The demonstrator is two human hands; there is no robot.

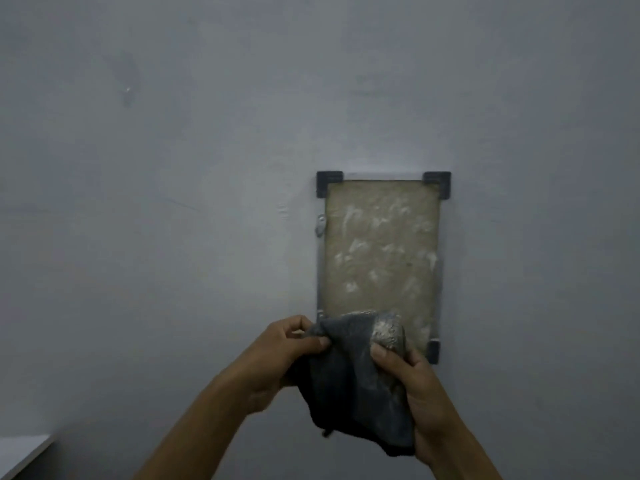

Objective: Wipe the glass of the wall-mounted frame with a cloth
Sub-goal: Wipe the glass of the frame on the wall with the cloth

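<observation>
A tall rectangular frame (382,244) hangs on the grey wall, with dark corner clips and a thin metal edge. Its glass is smeared with white powdery streaks over a beige backing. A dark grey cloth (356,379) hangs in front of the frame's lower left corner and hides it. A patch of pale dust shows on the cloth's top right. My left hand (277,358) pinches the cloth's upper left edge. My right hand (419,393) grips its right side, thumb pressed on the dusty patch. Both hands are held just off the wall.
The plain grey wall (173,202) fills the view, with a small mark and a nail-like speck (128,89) at upper left. A white surface's corner (20,452) shows at the bottom left. A small metal bracket (320,225) sits on the frame's left edge.
</observation>
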